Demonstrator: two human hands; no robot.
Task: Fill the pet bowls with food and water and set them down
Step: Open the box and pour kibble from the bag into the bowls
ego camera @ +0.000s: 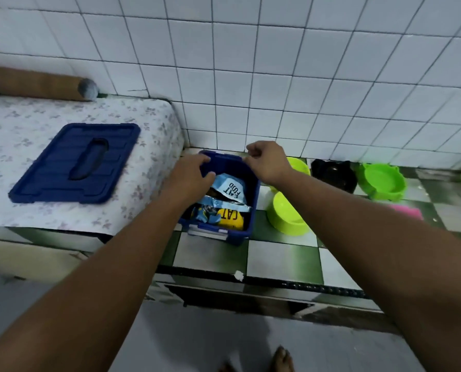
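While the curled, empty-looking right hand (266, 162) is hovering, the loosely open left hand (194, 174) is touching the cat food bag (230, 187) to its right.

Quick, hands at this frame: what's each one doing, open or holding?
Left hand: open, fingers laid over the blue bin rim, thumb by the cat food bag.
Right hand: fingers curled at the bin's far rim; grip cannot be told.
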